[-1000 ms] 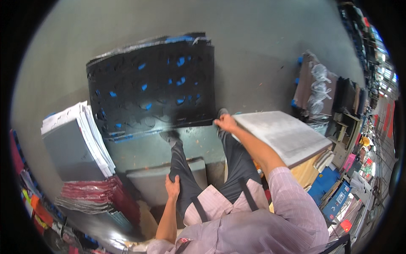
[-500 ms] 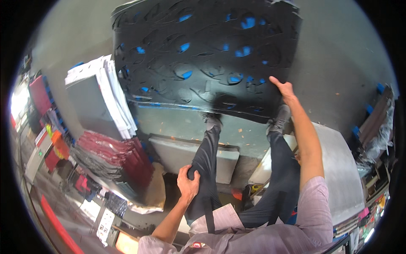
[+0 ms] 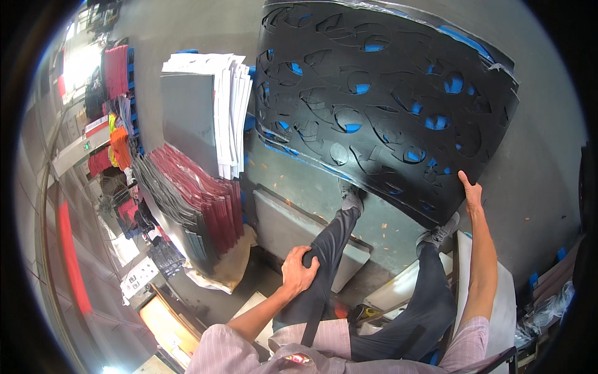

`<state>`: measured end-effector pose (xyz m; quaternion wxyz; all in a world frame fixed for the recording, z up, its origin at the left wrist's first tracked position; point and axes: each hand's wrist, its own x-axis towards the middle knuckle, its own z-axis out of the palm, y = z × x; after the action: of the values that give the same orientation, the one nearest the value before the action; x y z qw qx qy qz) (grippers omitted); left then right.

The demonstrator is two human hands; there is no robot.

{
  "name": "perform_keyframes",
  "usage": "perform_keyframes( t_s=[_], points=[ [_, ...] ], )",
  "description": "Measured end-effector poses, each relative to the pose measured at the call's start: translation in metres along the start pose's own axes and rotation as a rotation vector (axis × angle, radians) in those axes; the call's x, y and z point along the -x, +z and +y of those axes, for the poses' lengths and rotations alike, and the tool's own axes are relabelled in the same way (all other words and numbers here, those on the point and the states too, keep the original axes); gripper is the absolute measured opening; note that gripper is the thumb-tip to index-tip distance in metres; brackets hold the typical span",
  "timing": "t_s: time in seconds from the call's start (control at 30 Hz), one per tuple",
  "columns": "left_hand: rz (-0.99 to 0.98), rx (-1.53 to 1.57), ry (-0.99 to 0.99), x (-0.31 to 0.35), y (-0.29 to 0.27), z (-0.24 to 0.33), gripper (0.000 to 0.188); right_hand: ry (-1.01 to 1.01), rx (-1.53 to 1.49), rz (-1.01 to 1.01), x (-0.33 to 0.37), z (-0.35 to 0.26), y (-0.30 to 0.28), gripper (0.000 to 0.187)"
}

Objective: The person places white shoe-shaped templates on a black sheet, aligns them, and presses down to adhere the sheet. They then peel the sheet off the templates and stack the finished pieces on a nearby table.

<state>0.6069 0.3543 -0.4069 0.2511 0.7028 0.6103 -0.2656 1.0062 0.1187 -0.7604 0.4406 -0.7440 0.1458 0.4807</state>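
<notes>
A large black sheet, with many curved shapes cut in it, lies in front of me. Blue shows through several of its openings, and clear film edges show along its far and near rims. My right hand grips the sheet's near right corner, thumb on top and the other fingers hidden beneath. On my left knee rests my left hand, its fingers spread over the dark trouser leg and holding nothing. Both my shoes stand close to the sheet's near edge.
At left stand a stack of white and grey sheets and a stack of dark red and grey sheets. A pale grey slab lies by my left leg. Plastic-wrapped material stands at far right. Small scraps dot the floor.
The view has swung, so the sheet and the stacks appear farther right and turned. My right hand stays at the sheet's corner and my left hand stays on the knee.
</notes>
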Motion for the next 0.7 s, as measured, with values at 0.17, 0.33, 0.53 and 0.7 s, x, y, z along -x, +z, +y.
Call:
perform_keyframes(
  t_s=[0.17, 0.33, 0.53, 0.7],
  points=[
    [0.056, -0.023, 0.041, -0.002, 0.002, 0.002, 0.035, -0.039, 0.237, 0.046, 0.012, 0.027, -0.013, 0.087],
    [-0.029, 0.049, -0.060, 0.000, 0.008, -0.007, 0.040, -0.048, 0.776, 0.090, 0.142, 0.084, -0.034, 0.057],
    [-0.031, 0.220, -0.175, 0.035, 0.045, -0.045, 0.050, -0.046, 0.878, -0.285, 0.319, 0.059, -0.019, 0.038],
    [-0.099, 0.019, -0.179, 0.072, 0.064, -0.077, 0.062, 0.168, 0.332, -0.326, 0.385, -0.026, 0.046, 0.024]
  ],
)
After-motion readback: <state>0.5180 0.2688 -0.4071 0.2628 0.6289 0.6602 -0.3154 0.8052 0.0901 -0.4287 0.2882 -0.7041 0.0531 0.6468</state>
